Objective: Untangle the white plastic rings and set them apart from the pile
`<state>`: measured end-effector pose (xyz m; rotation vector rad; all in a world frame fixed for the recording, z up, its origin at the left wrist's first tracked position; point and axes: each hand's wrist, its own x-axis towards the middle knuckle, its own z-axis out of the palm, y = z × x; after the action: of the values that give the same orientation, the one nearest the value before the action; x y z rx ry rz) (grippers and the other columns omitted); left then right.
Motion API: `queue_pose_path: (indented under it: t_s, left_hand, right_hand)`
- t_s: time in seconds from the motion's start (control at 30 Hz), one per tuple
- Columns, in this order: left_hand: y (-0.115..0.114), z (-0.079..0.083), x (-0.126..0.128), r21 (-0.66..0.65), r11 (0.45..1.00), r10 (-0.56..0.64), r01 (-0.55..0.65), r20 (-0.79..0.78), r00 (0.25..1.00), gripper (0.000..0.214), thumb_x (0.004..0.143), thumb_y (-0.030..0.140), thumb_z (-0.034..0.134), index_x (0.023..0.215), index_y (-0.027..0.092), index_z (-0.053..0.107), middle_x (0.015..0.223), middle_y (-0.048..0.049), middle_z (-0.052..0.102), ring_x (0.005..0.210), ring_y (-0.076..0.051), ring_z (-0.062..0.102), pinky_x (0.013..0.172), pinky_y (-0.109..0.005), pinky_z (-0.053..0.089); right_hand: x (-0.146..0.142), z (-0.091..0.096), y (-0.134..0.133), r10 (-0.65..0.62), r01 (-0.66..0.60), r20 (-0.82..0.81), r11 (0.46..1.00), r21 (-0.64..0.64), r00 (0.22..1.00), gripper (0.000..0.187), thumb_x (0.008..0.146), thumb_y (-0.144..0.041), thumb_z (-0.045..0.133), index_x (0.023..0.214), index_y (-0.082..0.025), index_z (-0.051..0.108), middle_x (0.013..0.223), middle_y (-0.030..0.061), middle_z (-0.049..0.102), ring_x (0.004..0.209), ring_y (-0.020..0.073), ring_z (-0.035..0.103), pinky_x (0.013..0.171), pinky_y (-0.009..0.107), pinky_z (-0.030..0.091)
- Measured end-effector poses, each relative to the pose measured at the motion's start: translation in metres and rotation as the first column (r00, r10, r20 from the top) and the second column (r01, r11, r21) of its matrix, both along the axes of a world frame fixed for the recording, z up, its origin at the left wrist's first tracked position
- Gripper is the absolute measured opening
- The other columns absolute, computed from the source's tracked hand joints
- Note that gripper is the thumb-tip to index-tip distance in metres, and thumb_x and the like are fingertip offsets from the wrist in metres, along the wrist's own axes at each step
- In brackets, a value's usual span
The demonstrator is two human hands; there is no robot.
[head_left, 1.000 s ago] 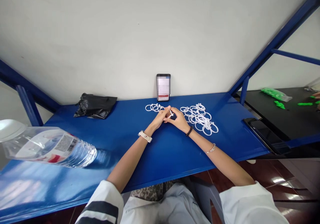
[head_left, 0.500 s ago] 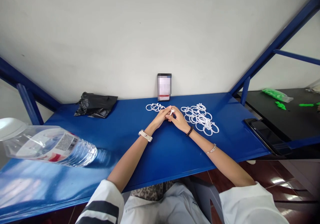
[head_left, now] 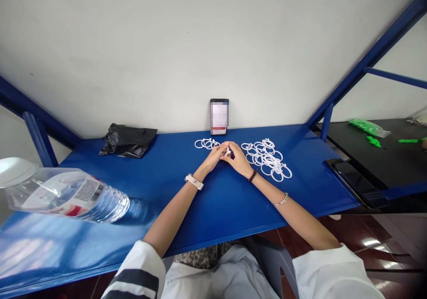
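Note:
My left hand and my right hand meet over the middle of the blue table. Between their fingertips they pinch a small white plastic ring, of which only part shows; the fingers hide the rest. Just behind my left hand lie several white rings in a short overlapping row. A larger heap of the same white rings, with small knobs on them, is spread to the right of my right hand.
A phone leans upright against the wall. On the left are a black plastic bag and a large clear bottle. Blue frame posts flank the table. A black table on the right holds a bag of green pieces.
The white piece between my fingers has turned from lying slanted to more upright. My hands have barely shifted, and both groups of rings stay where they were.

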<state>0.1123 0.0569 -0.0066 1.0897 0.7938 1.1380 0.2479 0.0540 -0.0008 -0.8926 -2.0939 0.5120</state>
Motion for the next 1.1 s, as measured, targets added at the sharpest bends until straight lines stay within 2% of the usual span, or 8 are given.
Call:
queue_pose_path:
  t_s: [0.23, 0.4, 0.53, 0.73, 0.9, 1.1]
  left_hand:
    - [0.002, -0.003, 0.0, -0.018, 1.0, 0.017, -0.017, 0.029, 0.999, 0.05, 0.079, 0.063, 0.056, 0.068, 0.014, 0.058, 0.061, -0.0009, 0.056, 0.06, -0.011, 0.053, 0.06, -0.025, 0.041]
    - [0.0, 0.001, 0.0, -0.064, 0.998, 0.001, 0.004, 0.079, 0.997, 0.05, 0.077, 0.064, 0.059, 0.079, 0.014, 0.061, 0.066, -0.0014, 0.058, 0.065, -0.013, 0.056, 0.063, -0.026, 0.045]
    - [-0.002, 0.004, 0.0, -0.06, 0.998, -0.011, 0.016, 0.079, 0.997, 0.049, 0.076, 0.062, 0.061, 0.079, 0.013, 0.06, 0.066, -0.0012, 0.057, 0.064, -0.012, 0.056, 0.063, -0.026, 0.046]
    - [0.001, 0.0, -0.001, -0.043, 0.999, -0.009, 0.011, 0.062, 0.998, 0.048, 0.072, 0.059, 0.066, 0.071, 0.012, 0.061, 0.067, -0.002, 0.059, 0.064, -0.011, 0.055, 0.063, -0.025, 0.046]
    - [0.002, -0.003, -0.002, -0.031, 0.999, -0.038, 0.041, 0.084, 0.996, 0.039, 0.072, 0.05, 0.07, 0.077, 0.011, 0.068, 0.075, -0.0056, 0.066, 0.072, -0.015, 0.06, 0.069, -0.029, 0.049]
    - [0.002, 0.0, -0.003, -0.09, 0.995, 0.05, -0.031, 0.215, 0.975, 0.023, 0.073, 0.031, 0.07, 0.089, 0.015, 0.074, 0.098, -0.009, 0.071, 0.098, -0.022, 0.063, 0.091, -0.036, 0.048]
  right_hand:
    - [-0.002, -0.004, 0.001, -0.002, 0.003, -0.017, 1.0, 0.003, 1.0, 0.037, 0.087, -0.032, 0.061, 0.122, -0.025, 0.052, 0.121, 0.0097, 0.058, 0.114, 0.027, 0.053, 0.099, 0.045, 0.043]
    - [-0.001, 0.001, 0.0, 0.013, -0.012, -0.073, 1.0, 0.011, 0.997, 0.02, 0.093, -0.024, 0.046, 0.108, -0.025, 0.06, 0.117, 0.0089, 0.059, 0.112, 0.0246, 0.054, 0.099, 0.043, 0.043]
    - [0.0, 0.003, -0.001, 0.01, -0.01, -0.079, 1.0, 0.002, 0.997, 0.027, 0.096, -0.025, 0.037, 0.108, -0.025, 0.061, 0.116, 0.0092, 0.058, 0.11, 0.0242, 0.054, 0.098, 0.042, 0.044]
    - [0.001, 0.001, 0.0, -0.031, 0.03, -0.102, 0.999, -0.013, 0.994, 0.029, 0.097, -0.028, 0.035, 0.113, -0.024, 0.058, 0.115, 0.0095, 0.059, 0.111, 0.0239, 0.054, 0.097, 0.04, 0.044]
    - [0.003, -0.003, 0.002, -0.106, 0.086, -0.176, 0.989, -0.118, 0.979, 0.027, 0.093, -0.025, 0.041, 0.116, -0.022, 0.055, 0.116, 0.0097, 0.059, 0.11, 0.0226, 0.056, 0.099, 0.041, 0.044]
    - [0.005, -0.01, 0.008, -0.177, 0.096, -0.266, 0.952, -0.292, 0.948, 0.04, 0.091, -0.032, 0.048, 0.13, -0.024, 0.047, 0.12, 0.0103, 0.059, 0.115, 0.0223, 0.056, 0.095, 0.04, 0.049]
